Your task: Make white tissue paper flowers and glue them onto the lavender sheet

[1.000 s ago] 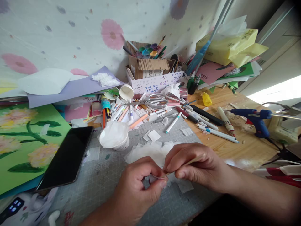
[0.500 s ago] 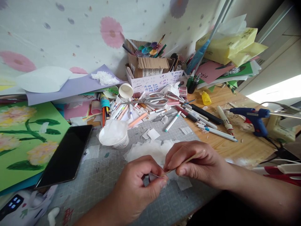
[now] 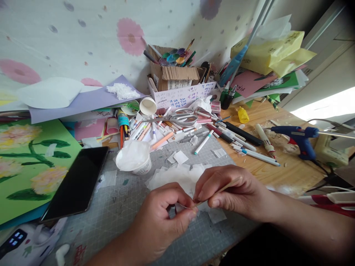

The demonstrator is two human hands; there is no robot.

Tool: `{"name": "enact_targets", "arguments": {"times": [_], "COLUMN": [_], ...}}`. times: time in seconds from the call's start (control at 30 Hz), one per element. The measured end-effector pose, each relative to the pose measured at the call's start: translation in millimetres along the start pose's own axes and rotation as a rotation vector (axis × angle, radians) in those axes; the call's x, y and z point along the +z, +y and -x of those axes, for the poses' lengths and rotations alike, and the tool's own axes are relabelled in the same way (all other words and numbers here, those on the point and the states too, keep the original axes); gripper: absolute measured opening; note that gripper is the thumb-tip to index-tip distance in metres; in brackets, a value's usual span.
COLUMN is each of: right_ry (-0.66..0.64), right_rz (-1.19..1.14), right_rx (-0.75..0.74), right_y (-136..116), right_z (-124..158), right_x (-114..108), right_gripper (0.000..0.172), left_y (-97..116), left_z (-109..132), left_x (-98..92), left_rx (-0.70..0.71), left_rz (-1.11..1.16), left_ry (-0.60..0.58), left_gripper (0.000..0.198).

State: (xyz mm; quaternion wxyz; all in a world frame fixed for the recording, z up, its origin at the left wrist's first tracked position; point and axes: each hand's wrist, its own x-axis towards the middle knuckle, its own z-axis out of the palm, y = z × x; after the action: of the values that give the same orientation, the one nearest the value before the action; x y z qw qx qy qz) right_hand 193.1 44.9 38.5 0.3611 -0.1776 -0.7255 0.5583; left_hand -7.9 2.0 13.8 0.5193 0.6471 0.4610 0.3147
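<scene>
In my right hand [image 3: 226,190] a thin wooden stick [image 3: 227,186] is pinched between thumb and fingers, its lower tip reaching my left fingertips. My left hand [image 3: 170,212] is closed in a pinch on a small piece of white tissue paper [image 3: 179,207], mostly hidden by the fingers. The fingertips of both hands meet at the stick's tip. Just behind them, a pile of white tissue squares [image 3: 177,176] lies on the grey cutting mat [image 3: 111,229]. A white paper cup [image 3: 141,167] filled with white tissue pieces stands beyond my left hand.
A black phone [image 3: 76,181] rests at left beside a green flower painting [image 3: 33,159]. Scissors [image 3: 180,117] lie among scattered markers [image 3: 203,142] at the back. To the right are a blue glue gun [image 3: 298,135] and its cable. An earbud [image 3: 62,253] sits at front left.
The hands stay in nearly the same place, pinching stick and tissue paper. Less of the tissue paper shows between my left fingers. The view has shifted very slightly.
</scene>
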Motion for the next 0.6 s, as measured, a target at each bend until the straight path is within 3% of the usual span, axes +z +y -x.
{"name": "enact_targets", "arguments": {"times": [0.6], "right_ry": [-0.004], "right_rz": [0.011], "right_rx": [0.001], "right_y": [-1.1], "right_z": [0.5], "right_x": [-0.5], "right_gripper": [0.008], "left_y": [1.5], "left_z": [-0.7], "left_x": [-0.2], "left_rx": [-0.020], "left_rz": [0.000], "left_ry": [-0.007], "left_gripper": [0.013]}}
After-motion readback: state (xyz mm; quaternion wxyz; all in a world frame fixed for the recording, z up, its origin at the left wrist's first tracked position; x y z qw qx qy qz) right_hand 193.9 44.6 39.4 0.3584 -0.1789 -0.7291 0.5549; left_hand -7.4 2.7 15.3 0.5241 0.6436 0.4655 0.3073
